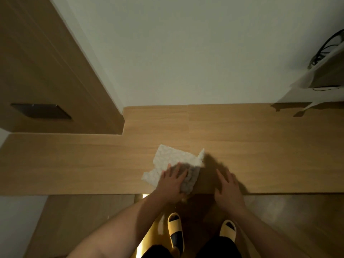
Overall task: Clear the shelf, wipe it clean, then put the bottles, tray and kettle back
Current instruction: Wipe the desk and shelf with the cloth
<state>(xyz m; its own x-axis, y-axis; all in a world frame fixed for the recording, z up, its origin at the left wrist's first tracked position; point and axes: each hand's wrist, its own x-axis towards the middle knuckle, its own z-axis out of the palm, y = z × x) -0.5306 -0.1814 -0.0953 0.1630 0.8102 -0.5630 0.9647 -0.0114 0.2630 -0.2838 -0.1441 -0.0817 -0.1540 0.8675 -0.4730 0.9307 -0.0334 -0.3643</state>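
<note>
The wooden shelf point(251, 146) runs across the view below me with nothing standing on it. A white crumpled paper towel point(173, 158) lies near its front edge. My left hand point(172, 182) presses flat on the towel's near part, fingers straight. My right hand point(228, 189) rests flat on the bare wood just to the right, fingers spread, apart from the towel. No bottles, tray or kettle are in view.
A tall wooden cabinet point(46, 71) with a dark recessed handle point(40, 110) stands at the left against the white wall. At the far right hang black cables point(327, 47) by a white ledge. My feet in yellow slippers point(176, 231) stand on the floor below the shelf.
</note>
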